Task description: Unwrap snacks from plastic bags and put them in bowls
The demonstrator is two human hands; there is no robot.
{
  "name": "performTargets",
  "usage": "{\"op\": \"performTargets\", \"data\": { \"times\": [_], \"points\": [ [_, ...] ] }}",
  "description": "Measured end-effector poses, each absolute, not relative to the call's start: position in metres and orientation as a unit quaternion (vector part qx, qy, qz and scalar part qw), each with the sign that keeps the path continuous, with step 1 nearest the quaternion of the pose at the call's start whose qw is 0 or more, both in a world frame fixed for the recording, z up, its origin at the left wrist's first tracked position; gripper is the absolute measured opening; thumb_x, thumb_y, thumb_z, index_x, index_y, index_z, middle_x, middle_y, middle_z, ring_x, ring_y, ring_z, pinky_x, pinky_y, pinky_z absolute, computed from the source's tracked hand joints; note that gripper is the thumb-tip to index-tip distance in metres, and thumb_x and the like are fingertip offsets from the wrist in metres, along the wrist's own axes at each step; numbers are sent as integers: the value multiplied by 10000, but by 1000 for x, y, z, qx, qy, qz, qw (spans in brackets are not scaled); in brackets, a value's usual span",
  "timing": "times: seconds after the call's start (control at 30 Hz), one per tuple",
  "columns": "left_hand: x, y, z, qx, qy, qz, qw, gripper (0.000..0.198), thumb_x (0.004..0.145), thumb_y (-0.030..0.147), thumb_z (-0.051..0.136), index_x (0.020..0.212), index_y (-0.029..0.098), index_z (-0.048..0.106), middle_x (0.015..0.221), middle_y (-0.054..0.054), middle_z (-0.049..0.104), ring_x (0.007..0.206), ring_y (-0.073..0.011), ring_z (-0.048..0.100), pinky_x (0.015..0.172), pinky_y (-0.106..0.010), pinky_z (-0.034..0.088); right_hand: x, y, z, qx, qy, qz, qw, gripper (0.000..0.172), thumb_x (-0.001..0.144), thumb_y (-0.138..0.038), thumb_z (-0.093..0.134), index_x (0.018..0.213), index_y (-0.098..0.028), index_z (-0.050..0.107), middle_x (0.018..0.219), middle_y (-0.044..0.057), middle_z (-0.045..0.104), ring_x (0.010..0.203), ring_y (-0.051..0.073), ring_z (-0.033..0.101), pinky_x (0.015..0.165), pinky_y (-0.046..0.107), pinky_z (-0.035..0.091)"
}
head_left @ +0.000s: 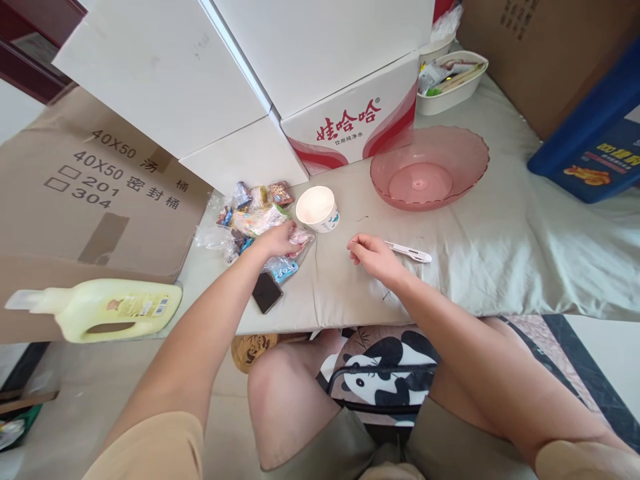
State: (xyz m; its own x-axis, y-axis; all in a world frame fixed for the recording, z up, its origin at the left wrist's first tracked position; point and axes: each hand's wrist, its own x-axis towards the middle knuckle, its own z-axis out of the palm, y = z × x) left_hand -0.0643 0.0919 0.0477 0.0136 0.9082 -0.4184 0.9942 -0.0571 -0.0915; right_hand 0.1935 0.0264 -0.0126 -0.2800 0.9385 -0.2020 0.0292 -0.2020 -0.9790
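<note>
Packets (pixel 256 223) lie heaped beside the paper tub (pixel 325 223), none set apart yet; the left hand (pixel 280 241) touches them, its grip hard to tell; the right hand (pixel 371 255), fingertips pinched together, sits beside the white cutter (pixel 413 253).

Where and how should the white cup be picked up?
Probably grip the cup by its round wall, below the rim, coming from the right, near the right hand: it stands upright, mouth up, with snack packs crowding its left and a box behind.
</note>
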Motion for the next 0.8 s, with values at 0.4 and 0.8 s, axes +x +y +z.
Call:
{"op": "performTargets", "data": {
  "times": [0.4,0.8],
  "points": [
    [-81,86,57,678,716,-51,157,796,652,404,688,1390,162,515,1004,-62,722,948,-256,678,828,-309,498,194,25,-16,-474,-527,602,368,170,794,-364,512,740,-213,565,696,-12,621,673,156,559,656,285,402],
    [-84,89,53,669,736,-56,83,584,608,475,772,1059,150,594,984,-99,674,904,-275,641,745,-319,472,192,27,-21,-474,-540,595,360,162,814,-353,496,745,-220,557,695,-17,614,671,155,563,652,289,389]
  ]
}}
